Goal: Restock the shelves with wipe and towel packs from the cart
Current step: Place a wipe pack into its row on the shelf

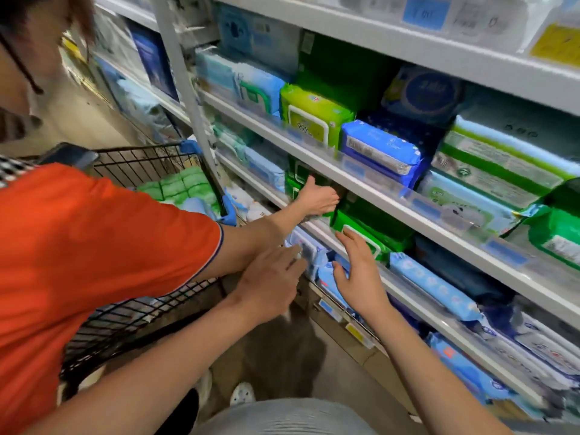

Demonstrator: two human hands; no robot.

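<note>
1. The left hand reaches to a pale blue wipe pack at the front edge of a lower shelf. Its fingers meet the pack, but motion blur hides whether they grip it or only touch it.
2. The right hand is spread flat with straight fingers and holds nothing. The fingertips lie against a green wipe pack with a white lid, and the thumb side rests by a blue pack on the same shelf.
3. More wipe packs fill the shelves in blue, green and white. Their printing is too blurred to read.
4. A second person in an orange sleeve reaches across. That person's hand is pressed on dark green packs one shelf up, its fingertips hidden behind the shelf edge.
5. The wire cart stands at the left, largely covered by the orange sleeve. Green-and-white towel packs show inside it.
6. The lowest shelf is cut off at the right and bottom edges.
</note>
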